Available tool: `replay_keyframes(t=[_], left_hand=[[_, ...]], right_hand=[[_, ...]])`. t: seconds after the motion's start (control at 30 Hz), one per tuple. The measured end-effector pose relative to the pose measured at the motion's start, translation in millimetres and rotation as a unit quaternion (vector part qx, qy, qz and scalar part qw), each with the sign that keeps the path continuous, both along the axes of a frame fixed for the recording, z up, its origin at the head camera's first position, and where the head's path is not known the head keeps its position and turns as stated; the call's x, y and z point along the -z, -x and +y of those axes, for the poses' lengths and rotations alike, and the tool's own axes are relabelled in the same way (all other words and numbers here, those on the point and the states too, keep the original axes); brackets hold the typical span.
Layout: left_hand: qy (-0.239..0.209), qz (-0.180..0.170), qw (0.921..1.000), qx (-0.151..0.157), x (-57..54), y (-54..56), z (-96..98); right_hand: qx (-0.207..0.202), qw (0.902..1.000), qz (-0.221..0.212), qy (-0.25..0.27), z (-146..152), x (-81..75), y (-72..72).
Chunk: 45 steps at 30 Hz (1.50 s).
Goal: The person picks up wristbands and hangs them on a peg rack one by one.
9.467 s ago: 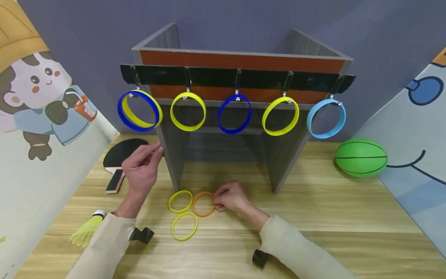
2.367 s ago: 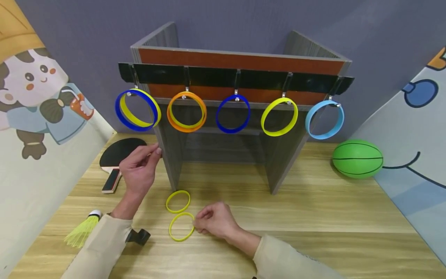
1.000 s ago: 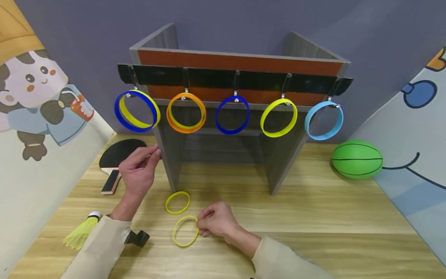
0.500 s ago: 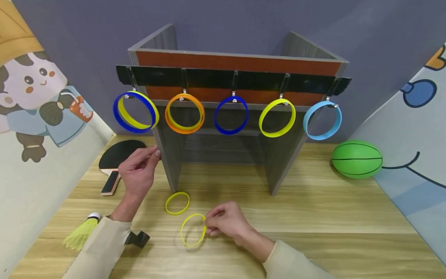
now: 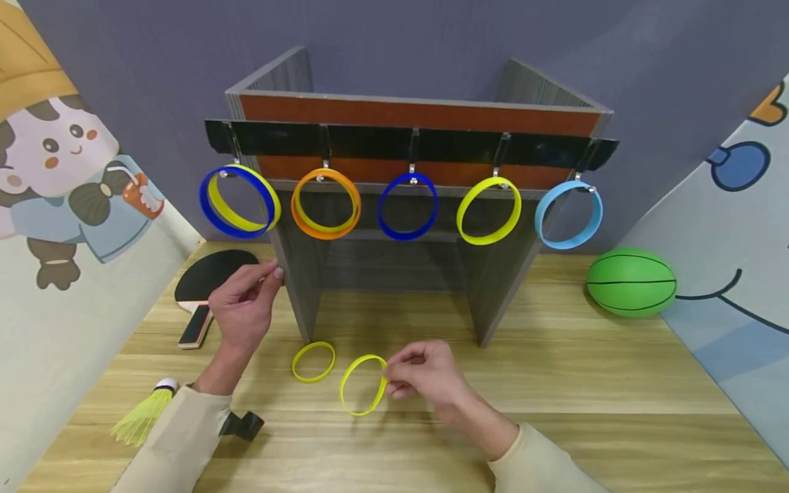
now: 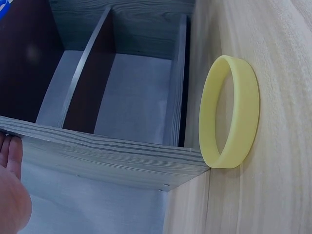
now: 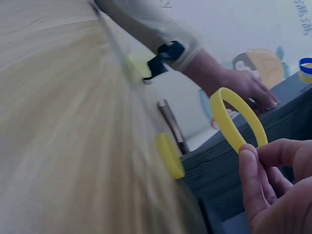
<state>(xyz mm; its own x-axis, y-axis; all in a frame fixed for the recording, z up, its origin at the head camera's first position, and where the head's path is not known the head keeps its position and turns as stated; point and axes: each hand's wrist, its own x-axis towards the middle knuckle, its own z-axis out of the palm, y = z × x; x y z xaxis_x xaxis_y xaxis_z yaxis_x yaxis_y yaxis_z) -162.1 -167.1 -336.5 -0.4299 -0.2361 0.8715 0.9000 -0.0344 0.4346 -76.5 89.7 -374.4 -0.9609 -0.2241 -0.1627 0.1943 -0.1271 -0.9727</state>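
Observation:
My right hand (image 5: 425, 373) pinches a yellow wristband (image 7: 223, 119) between thumb and fingers, holding it raised above the table. A second yellow wristband (image 6: 246, 114) lies by the foot of the grey wooden stand's left panel (image 5: 296, 274). My left hand (image 5: 245, 305) grips that panel's front edge with thumb and fingertips. From hooks on the black bar (image 5: 370, 142) hang more bands: a blue wristband (image 5: 202, 198) with a yellow one, an orange wristband (image 5: 294, 205) with a yellow one, then single dark blue (image 5: 380, 207), yellow (image 5: 459, 213) and light blue (image 5: 538, 216) wristbands.
Beyond my left hand lies a black table tennis bat (image 5: 209, 274), and a yellow shuttlecock (image 5: 144, 414) is beside my left sleeve. At the right sits a green ball (image 5: 631, 282). A grey-blue wall (image 5: 407, 41) rises behind the stand.
An orange wristband went from the table onto the second hook. My right hand then picked up the nearer yellow wristband and has moved it right and upward. The left hand stays at the panel.

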Motion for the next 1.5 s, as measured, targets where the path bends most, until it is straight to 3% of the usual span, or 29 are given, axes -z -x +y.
replay_keyframes(t=[0.4,1.1,1.5], left_hand=[[0.003,-0.001,1.0000,0.002,0.0,-0.4,-0.7],[-0.005,-0.006,0.9999,0.009,-1.1,-0.8,0.0],[-0.007,-0.006,0.9999,0.015,-0.5,-0.8,0.0]], right_hand=[[0.070,0.9953,0.029,0.061,10,-31.4,4.6],[0.140,0.9787,0.039,0.145,14,-59.5,3.3],[0.155,0.9660,0.095,0.184,14,-88.4,3.9]])
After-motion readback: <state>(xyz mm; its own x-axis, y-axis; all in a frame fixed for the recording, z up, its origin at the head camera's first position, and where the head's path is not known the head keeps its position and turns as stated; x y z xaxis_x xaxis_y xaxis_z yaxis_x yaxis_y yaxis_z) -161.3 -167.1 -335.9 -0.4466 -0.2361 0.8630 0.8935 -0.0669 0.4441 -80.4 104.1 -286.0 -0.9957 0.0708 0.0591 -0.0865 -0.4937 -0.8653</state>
